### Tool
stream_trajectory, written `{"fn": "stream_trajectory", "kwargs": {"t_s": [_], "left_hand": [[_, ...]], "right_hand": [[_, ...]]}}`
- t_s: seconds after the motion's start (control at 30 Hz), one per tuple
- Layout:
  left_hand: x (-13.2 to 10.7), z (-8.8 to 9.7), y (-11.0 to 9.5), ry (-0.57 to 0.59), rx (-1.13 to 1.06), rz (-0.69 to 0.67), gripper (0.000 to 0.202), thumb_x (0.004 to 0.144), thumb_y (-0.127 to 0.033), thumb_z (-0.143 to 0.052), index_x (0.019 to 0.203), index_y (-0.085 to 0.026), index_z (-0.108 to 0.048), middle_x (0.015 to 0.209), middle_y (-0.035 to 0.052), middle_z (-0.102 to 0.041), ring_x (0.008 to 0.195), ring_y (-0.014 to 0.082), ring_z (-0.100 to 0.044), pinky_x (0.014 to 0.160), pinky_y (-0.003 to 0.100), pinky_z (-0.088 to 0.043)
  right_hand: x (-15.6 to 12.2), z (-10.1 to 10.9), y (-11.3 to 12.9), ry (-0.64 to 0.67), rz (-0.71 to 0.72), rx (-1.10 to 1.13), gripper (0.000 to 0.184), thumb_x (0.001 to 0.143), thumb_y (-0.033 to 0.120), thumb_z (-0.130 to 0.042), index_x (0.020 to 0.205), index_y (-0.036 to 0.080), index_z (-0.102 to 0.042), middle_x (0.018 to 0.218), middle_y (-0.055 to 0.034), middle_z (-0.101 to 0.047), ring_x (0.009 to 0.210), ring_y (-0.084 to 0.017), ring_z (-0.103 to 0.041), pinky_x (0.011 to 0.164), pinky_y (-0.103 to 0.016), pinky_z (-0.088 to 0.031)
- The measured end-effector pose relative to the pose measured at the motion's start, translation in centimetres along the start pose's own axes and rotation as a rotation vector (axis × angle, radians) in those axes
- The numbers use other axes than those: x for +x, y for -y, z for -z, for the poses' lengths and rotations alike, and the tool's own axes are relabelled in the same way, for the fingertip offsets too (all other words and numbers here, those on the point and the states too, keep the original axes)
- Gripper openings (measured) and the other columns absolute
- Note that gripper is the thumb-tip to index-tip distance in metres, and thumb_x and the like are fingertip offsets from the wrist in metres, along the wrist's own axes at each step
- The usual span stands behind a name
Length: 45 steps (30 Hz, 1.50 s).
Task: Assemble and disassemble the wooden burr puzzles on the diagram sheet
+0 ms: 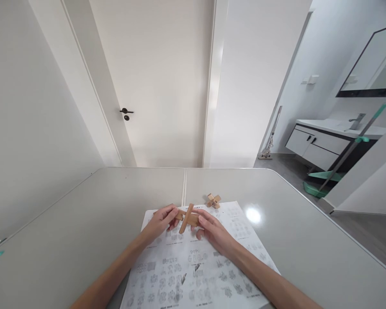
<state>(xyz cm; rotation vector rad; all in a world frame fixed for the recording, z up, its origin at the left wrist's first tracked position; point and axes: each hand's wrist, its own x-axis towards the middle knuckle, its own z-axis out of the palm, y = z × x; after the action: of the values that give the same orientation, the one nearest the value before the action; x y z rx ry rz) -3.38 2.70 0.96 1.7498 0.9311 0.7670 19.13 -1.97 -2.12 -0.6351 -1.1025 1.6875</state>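
Observation:
My left hand (165, 217) pinches a short wooden puzzle piece (180, 214) between thumb and fingers. My right hand (210, 224) grips a pair of crossed wooden puzzle pieces (186, 219), one a long flat stick slanting up and the other a wider block behind it. Both hands hold their pieces close together above the printed sheet (167, 268); whether the pieces touch is hard to tell. Just beyond the right hand, a small cross-shaped wooden puzzle (214, 201) rests at the sheet's far edge.
The sheet carries rows of grey diagrams and two torn spots. It lies on a light grey table (83, 236) with a seam down the middle. Past the table stand a white door (161, 86), a sink cabinet (321, 143), a mop (270, 137) and a green dustpan (313, 189).

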Motion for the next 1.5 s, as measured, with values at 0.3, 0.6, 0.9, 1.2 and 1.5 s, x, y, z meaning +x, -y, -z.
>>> {"fn": "stream_trajectory", "kwargs": {"t_s": [0.3, 0.6, 0.9, 1.2, 1.5], "left_hand": [[0.1, -0.2, 0.3, 0.123, -0.135, 0.059, 0.051, 0.098, -0.06, -0.048, 0.083, -0.015, -0.065, 0.066, 0.0004, -0.054, 0.054, 0.0112, -0.048, 0.05, 0.024, -0.038], [0.1, -0.3, 0.0, 0.126, -0.184, 0.069, 0.05, 0.098, -0.06, -0.048, 0.079, -0.015, -0.06, 0.066, -0.001, -0.053, 0.054, 0.0099, -0.045, 0.051, 0.024, -0.037], [0.2, -0.8, -0.2, 0.03, -0.171, 0.093, 0.05, 0.094, -0.062, -0.053, 0.076, -0.016, -0.059, 0.061, -0.0019, -0.053, 0.052, 0.0096, -0.045, 0.05, 0.023, -0.036], [0.5, -0.3, 0.3, 0.037, -0.185, 0.121, 0.049, 0.094, -0.063, -0.052, 0.08, -0.017, -0.057, 0.064, -0.0019, -0.052, 0.055, 0.0108, -0.045, 0.05, 0.023, -0.036], [0.5, -0.4, 0.4, 0.051, -0.174, 0.103, 0.047, 0.098, -0.059, -0.048, 0.078, -0.017, -0.055, 0.067, -0.0009, -0.055, 0.055, 0.0101, -0.045, 0.052, 0.023, -0.036]], "right_hand": [[0.0, 0.4, -0.2, 0.2, -0.036, -0.031, 0.061, 0.083, 0.045, -0.079, 0.136, 0.026, -0.055, 0.111, -0.0101, -0.066, 0.088, -0.02, -0.066, 0.061, -0.026, -0.046], [0.1, 0.5, -0.5, 0.151, -0.013, -0.065, 0.046, 0.088, 0.047, -0.073, 0.122, 0.024, -0.054, 0.085, -0.0007, -0.069, 0.042, -0.008, -0.057, 0.045, -0.021, -0.037], [0.0, 0.5, -0.5, 0.035, -0.001, -0.064, 0.051, 0.084, 0.054, -0.074, 0.12, 0.023, -0.056, 0.056, 0.0091, -0.06, 0.029, -0.004, -0.036, 0.039, -0.02, -0.023], [0.5, 1.4, -0.9, 0.03, -0.015, -0.082, 0.054, 0.088, 0.054, -0.071, 0.125, 0.017, -0.055, 0.043, 0.0076, -0.056, 0.035, -0.009, -0.042, 0.046, -0.023, -0.023], [0.5, 0.6, -0.5, 0.028, 0.046, -0.019, 0.047, 0.084, 0.055, -0.074, 0.114, 0.023, -0.058, 0.056, 0.0089, -0.052, 0.038, -0.005, -0.035, 0.046, -0.023, -0.024]]}}
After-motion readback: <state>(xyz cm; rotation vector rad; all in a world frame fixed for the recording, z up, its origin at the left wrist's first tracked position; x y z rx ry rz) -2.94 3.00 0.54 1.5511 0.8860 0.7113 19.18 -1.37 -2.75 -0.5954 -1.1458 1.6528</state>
